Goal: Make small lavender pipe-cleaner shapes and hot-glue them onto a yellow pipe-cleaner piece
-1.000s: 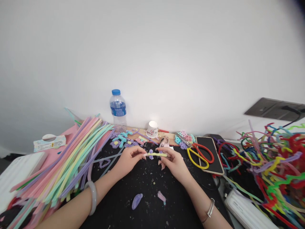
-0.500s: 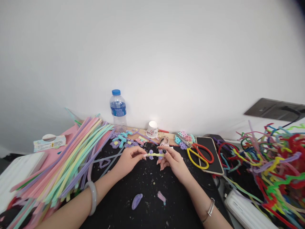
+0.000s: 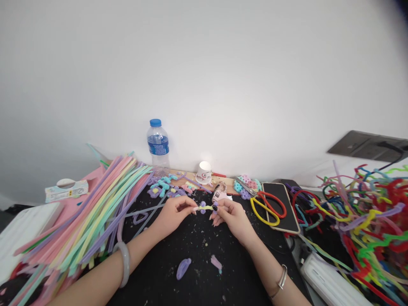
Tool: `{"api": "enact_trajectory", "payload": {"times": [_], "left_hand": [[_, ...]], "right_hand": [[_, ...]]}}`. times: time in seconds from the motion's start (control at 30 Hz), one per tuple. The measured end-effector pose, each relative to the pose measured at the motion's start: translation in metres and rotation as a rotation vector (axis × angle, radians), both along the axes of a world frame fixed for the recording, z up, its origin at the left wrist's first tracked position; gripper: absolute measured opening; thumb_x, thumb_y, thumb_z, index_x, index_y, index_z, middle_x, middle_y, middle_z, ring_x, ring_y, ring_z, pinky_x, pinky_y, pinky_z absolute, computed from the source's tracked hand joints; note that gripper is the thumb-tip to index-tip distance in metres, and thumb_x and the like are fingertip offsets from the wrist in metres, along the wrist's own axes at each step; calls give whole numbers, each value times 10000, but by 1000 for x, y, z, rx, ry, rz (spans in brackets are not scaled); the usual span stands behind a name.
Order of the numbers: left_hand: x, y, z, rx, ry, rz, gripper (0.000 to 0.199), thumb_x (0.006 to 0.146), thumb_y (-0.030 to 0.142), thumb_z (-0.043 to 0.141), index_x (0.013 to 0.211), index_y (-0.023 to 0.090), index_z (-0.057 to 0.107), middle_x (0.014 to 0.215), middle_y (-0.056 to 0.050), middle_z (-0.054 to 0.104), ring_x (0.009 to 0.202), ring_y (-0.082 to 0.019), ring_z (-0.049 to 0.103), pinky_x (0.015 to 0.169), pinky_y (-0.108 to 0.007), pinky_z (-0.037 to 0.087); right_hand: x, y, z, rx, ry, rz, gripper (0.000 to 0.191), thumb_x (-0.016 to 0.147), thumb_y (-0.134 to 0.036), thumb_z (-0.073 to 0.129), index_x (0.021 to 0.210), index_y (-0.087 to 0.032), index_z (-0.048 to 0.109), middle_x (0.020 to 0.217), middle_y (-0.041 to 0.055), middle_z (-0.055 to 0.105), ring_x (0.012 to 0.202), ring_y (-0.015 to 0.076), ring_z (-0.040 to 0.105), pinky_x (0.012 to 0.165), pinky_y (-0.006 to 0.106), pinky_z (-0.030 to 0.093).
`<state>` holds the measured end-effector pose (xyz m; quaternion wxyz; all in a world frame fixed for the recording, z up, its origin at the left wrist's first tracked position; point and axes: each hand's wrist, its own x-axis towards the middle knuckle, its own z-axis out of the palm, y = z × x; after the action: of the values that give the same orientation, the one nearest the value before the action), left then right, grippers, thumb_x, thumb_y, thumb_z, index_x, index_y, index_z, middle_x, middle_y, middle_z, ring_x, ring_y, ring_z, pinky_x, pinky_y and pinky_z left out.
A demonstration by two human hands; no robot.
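Observation:
A short yellow fuzzy stem (image 3: 208, 207) with small purple loops (image 3: 203, 205) along it stretches between my hands above the black mat (image 3: 204, 242). The thumb and index finger of my left hand (image 3: 181, 211) pinch its left end. At the right end, my right hand (image 3: 230, 214) pinches it near a purple loop, its other fingers curled below. Nearer to me on the mat lie a purple fuzzy loop (image 3: 183, 269) and a pink-lilac piece (image 3: 216, 262).
Pastel fuzzy stems (image 3: 105, 204) lie at left, a bottle (image 3: 158, 146) and paper cup (image 3: 204, 173) by the wall. Scissors (image 3: 266, 208) rest across a phone (image 3: 282, 204). Tangled bright stems (image 3: 376, 221) and a white box (image 3: 331, 280) are at right.
My right hand has moved slightly left, closer to my left hand, and its thumb and finger now sit by the right purple loop. The visible yellow stretch is shorter and slightly bent.

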<state>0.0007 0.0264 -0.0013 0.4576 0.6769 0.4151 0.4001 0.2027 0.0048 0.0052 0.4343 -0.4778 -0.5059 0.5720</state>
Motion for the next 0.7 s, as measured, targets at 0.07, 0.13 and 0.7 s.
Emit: {"api": "enact_trajectory", "payload": {"times": [0.07,0.13,0.7], "left_hand": [[0,0,0,-2,-5,0,89,766,206,571,737,165,645,706,-13,658,676,-156,604,669,-266,466],[0,1,0,-8,-7,5,93,770,210,567,743,164,643,700,-12,653,671,-154,602,664,-265,466],[4,-2,0,-170,-114,-182,187,764,285,595,877,178,492,819,-5,574,610,-104,557,601,-245,456]], "right_hand": [[0,0,0,-1,4,-5,288,717,-425,637,758,-152,555,604,18,666,462,114,602,487,239,495],[0,1,0,-1,22,-14,295,716,-420,640,804,-148,563,610,16,664,468,115,602,490,240,493],[-2,-2,4,87,48,-23,247,759,-307,606,953,-188,511,590,-58,546,461,83,502,484,220,431]]}}
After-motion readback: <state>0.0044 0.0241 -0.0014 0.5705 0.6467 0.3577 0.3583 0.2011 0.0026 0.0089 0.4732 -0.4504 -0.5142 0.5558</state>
